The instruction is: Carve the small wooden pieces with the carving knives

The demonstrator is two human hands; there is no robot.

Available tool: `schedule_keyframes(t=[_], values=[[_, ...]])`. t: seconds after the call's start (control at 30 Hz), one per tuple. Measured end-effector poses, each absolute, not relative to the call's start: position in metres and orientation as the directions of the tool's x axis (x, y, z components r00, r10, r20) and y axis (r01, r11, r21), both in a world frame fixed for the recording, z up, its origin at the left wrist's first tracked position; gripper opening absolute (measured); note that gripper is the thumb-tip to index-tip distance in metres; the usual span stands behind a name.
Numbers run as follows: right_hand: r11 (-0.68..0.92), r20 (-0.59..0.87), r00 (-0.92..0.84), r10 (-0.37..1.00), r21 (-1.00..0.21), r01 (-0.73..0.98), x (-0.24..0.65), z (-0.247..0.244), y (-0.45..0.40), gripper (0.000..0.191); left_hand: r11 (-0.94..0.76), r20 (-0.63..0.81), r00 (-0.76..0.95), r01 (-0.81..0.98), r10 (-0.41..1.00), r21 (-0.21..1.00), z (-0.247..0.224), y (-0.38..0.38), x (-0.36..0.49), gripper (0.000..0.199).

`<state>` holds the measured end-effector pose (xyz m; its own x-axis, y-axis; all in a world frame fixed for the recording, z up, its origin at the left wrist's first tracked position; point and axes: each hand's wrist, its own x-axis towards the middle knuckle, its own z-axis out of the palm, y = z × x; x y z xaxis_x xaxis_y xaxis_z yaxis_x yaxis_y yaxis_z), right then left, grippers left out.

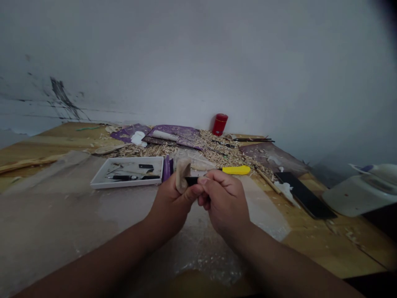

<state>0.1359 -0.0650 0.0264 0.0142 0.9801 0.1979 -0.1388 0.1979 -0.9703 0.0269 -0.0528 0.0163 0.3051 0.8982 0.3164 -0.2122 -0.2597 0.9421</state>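
My left hand (170, 203) grips a small piece of pale carved wood (182, 175), which rises above the thumb. My right hand (225, 203) is closed around a black carving tool (191, 181), and its tip meets the wood. Most of the tool is hidden by my fingers. The two hands nearly touch. Just behind them lies a yellow-handled tool (235, 170). A white tray (124, 185) of black-handled carving tools sits to the left of my hands.
Wood shavings (217, 151) are heaped on purple mats (173, 134) at the back, beside a red cylindrical container (220, 124) against the wall. A flat black slab (305, 195) lies on the wooden tabletop at right. A white appliance (369, 188) stands at the right edge.
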Motion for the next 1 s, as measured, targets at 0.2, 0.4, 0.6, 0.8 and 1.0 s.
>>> schedule_keyframes(t=[0.2,0.4,0.6,0.8,1.0], values=[[0.255,0.255,0.021,0.967,-0.966,-0.038,0.137,0.029,-0.068,0.027,-0.263,0.318,0.298,-0.21,0.9,0.942,0.018,-0.054,0.029,0.032],[0.38,0.385,0.053,0.921,-0.921,0.082,0.138,0.029,-0.07,0.027,-0.239,0.298,0.325,-0.211,0.898,0.948,0.018,-0.051,0.027,0.031],[0.255,0.262,-0.023,0.965,-0.955,-0.153,0.138,0.024,-0.063,0.029,-0.27,0.294,0.371,-0.118,0.881,0.956,0.02,-0.047,0.021,0.03],[0.09,0.118,-0.073,0.99,-0.947,-0.308,0.137,0.023,-0.061,0.027,-0.392,0.371,0.334,-0.006,0.866,0.92,0.011,-0.044,0.019,0.032],[0.039,0.07,-0.066,0.995,-0.919,-0.393,0.133,0.025,-0.064,0.026,-0.451,0.41,0.299,0.082,0.862,0.888,0.011,-0.045,0.019,0.032]])
